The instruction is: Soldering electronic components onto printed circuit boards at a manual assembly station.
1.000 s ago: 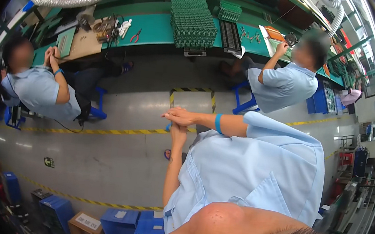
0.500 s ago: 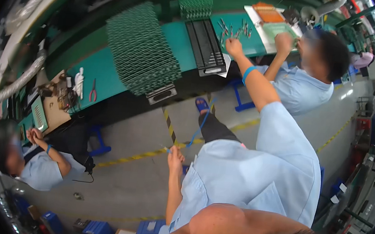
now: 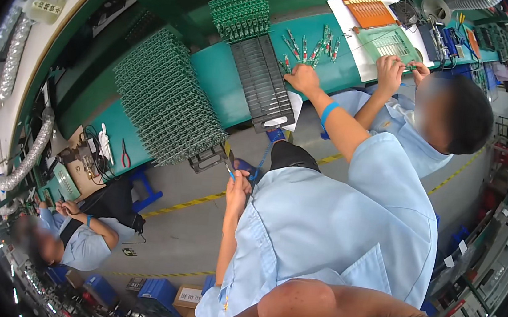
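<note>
My left hand (image 3: 238, 189) is closed on a slim thing with a blue part and a thin tip (image 3: 231, 173); its kind is unclear. Close by hangs a blue coiled cord (image 3: 263, 157). Wearing a blue wrist band (image 3: 329, 112), my right hand (image 3: 302, 79) reaches to the bench, fingers bent together beside several narrow green-and-red circuit boards (image 3: 310, 52). What it grips, if anything, is hidden. Left of it lies a black slotted rack (image 3: 261, 76), and beyond that rack a block of green boards (image 3: 238, 11) stands.
A large block of stacked green boards (image 3: 167, 100) rests on the green bench (image 3: 213, 71), left of the rack. Co-workers sit at right (image 3: 403, 128) and left (image 3: 90, 243). Red pliers (image 3: 125, 154) and a white glove (image 3: 106, 143) lie farther left. Blue bins (image 3: 159, 294) stand behind.
My right hand has moved down and left beside the loose boards. The left hand has come up nearer the bench, still closed. The view has shifted, and the co-worker at right has lowered their hands.
</note>
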The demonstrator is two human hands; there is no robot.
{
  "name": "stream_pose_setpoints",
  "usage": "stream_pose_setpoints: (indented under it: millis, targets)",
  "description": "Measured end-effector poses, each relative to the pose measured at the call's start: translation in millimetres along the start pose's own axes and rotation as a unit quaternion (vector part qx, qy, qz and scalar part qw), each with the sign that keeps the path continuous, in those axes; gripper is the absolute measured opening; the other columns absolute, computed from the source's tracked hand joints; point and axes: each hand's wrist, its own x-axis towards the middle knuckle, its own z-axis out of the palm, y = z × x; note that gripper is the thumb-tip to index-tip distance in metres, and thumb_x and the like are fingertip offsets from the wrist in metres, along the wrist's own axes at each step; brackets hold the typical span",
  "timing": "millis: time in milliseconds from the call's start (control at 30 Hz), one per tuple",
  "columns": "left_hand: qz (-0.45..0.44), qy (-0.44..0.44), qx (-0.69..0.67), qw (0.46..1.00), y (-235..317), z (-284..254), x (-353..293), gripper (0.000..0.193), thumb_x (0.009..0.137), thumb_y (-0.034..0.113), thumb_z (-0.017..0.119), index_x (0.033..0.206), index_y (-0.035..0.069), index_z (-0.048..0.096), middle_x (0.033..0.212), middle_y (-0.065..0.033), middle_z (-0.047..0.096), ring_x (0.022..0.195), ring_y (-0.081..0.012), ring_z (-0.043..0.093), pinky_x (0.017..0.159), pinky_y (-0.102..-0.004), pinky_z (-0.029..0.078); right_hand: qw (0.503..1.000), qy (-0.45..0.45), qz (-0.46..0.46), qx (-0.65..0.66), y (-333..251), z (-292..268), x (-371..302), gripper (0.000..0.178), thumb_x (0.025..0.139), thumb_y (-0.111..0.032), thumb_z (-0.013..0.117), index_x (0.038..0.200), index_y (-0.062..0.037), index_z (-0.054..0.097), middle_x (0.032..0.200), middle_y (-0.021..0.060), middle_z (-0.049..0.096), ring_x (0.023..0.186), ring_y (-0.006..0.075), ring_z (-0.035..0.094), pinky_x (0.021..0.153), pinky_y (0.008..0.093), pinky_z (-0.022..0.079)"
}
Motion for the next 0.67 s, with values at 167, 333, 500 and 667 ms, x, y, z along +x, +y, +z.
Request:
stream_pose_setpoints:
  millis: [167, 333, 500, 667]
  targets:
    - [0.022, -0.046, 0.01, 0.999, 34, 14, 14, 0.034, 0.109, 0.034, 0.043, 0.101, 0.004, 0.059, 0.064, 0.0043, 0.037, 0.057, -0.0073, 0.033, 0.056, -0.0222, 0.033, 0.992, 0.002, 0.045, 0.117, 6, -9, -13, 0.028, 0.076, -0.031, 0.076, 0.079, -0.0043, 0.069, 0.078, 0.0092, 0.07, 0.064, 0.0243, 0.063, 0.067, 0.0333, 0.053]
    - [0.041, -0.027, 0.027, 0.998, 82, 37, 16, 0.031, 0.107, 0.032, 0.049, 0.105, 0.004, 0.062, 0.066, 0.0036, 0.042, 0.055, -0.0056, 0.034, 0.051, -0.0207, 0.029, 0.904, -0.031, 0.055, 0.423, -21, -37, -55, 0.017, 0.082, -0.018, 0.074, 0.087, -0.0028, 0.068, 0.079, 0.0072, 0.07, 0.064, 0.0144, 0.062, 0.064, 0.0246, 0.051]
    - [0.123, 0.012, 0.044, 0.991, 121, 55, 22, 0.028, 0.1, 0.024, 0.063, 0.116, 0.002, 0.065, 0.07, 0.0038, 0.048, 0.054, -0.0025, 0.034, 0.048, -0.0183, 0.025, 0.795, -0.194, -0.039, 0.574, -93, -65, -133, 0.011, 0.088, -0.007, 0.071, 0.097, -0.0007, 0.066, 0.083, 0.006, 0.071, 0.07, 0.0086, 0.062, 0.063, 0.0179, 0.048]
    - [0.163, -0.004, -0.001, 0.987, 141, 58, 17, 0.035, 0.097, 0.02, 0.067, 0.127, 0.001, 0.063, 0.075, 0.003, 0.05, 0.054, -0.0031, 0.035, 0.047, -0.0197, 0.026, 0.754, -0.271, -0.104, 0.589, -159, -96, -171, 0.026, 0.084, -0.017, 0.079, 0.098, 0.0016, 0.067, 0.085, 0.0053, 0.071, 0.072, 0.0126, 0.065, 0.07, 0.0247, 0.054]
